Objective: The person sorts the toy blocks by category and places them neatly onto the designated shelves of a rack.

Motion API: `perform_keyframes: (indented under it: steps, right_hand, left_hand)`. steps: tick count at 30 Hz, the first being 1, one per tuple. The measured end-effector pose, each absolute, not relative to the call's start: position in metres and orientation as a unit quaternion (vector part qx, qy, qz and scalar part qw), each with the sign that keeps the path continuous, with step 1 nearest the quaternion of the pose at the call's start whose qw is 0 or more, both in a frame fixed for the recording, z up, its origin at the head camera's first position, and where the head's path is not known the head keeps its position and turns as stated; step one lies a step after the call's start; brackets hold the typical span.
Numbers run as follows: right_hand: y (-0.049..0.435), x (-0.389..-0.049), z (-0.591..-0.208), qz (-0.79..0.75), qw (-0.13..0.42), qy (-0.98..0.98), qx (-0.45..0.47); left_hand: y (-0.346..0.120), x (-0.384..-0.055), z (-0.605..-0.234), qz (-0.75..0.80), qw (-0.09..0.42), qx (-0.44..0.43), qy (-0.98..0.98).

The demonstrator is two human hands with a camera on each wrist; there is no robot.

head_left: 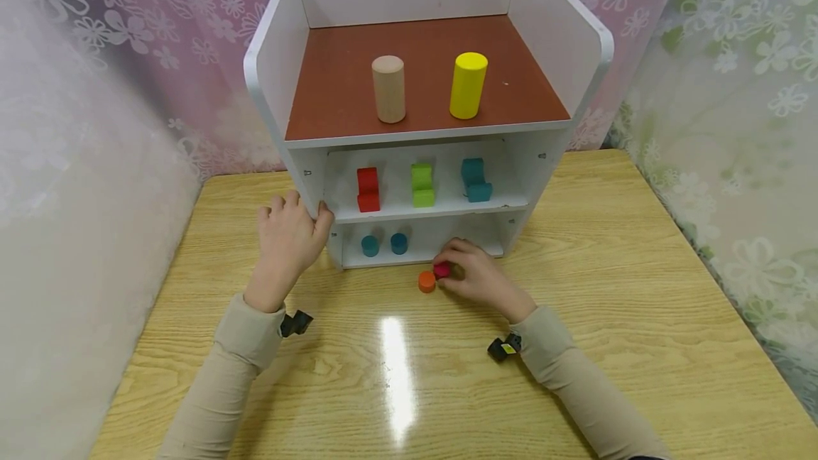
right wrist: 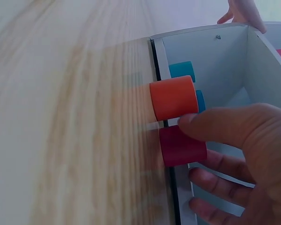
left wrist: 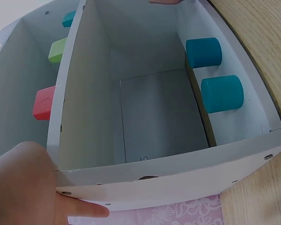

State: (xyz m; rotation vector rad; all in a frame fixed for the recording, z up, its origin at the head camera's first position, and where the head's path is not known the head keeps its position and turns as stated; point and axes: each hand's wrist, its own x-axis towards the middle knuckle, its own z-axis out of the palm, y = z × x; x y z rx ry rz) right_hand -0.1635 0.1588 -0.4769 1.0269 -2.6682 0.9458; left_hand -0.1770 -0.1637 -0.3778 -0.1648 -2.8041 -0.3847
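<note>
My right hand (head_left: 476, 275) pinches a dark red cylinder block (right wrist: 182, 145) at the shelf unit's front bottom edge. Its thumb lies against the block's near side, with the other fingers beyond it. Right beside that block, an orange cylinder (head_left: 427, 282) stands on the table. At the unit's left side, my left hand (head_left: 290, 240) grips the side panel (left wrist: 178, 169), thumb at the front edge and fingers along the outside. Two blue-green cylinders, one lighter (head_left: 370, 245) and one darker (head_left: 399, 243), stand on the bottom shelf of the white shelf unit (head_left: 431, 215).
On the middle shelf sit a red (head_left: 368, 190), a light green (head_left: 422, 185) and a teal curved block (head_left: 476, 180). A plain wooden cylinder (head_left: 389, 89) and a yellow cylinder (head_left: 469, 86) stand on the brown top. The unit stands on a wooden table (head_left: 575, 247) before flowered curtains.
</note>
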Motion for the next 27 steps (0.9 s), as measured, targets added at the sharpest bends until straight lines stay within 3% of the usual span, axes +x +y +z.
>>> perform_keyframes:
  steps: [27]
  right_hand:
    - [0.149, -0.178, -0.457, 0.316, 0.096, -0.892, 0.310]
  left_hand:
    - [-0.163, -0.177, -0.378, -0.140, 0.154, -0.057, -0.976]
